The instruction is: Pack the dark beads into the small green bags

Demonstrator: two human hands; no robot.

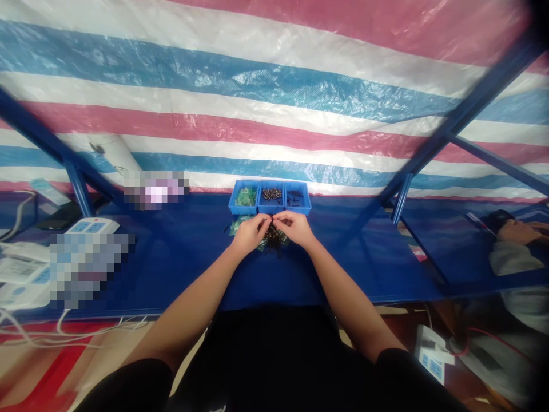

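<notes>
My left hand [249, 233] and my right hand [295, 226] meet fingertip to fingertip in front of the blue bins. Both are closed in a pinch; whatever they hold is too small and dark to name. Just below the fingers lies a pile of small dark and brass-coloured parts [273, 239], with greenish clear pieces around it. Beyond stand three joined blue bins: the left bin [234, 209] holds green translucent pieces, the middle bin [271, 209] small brass-and-black parts, the right bin [305, 200] small dark pieces.
The blue tabletop [180, 269] runs under a striped plastic sheet [274, 86], with slanted blue metal posts [401, 197] at both sides. White power strips [92, 226] and cables lie at the left. At the far right another person's hand [514, 230] and grey sleeve show.
</notes>
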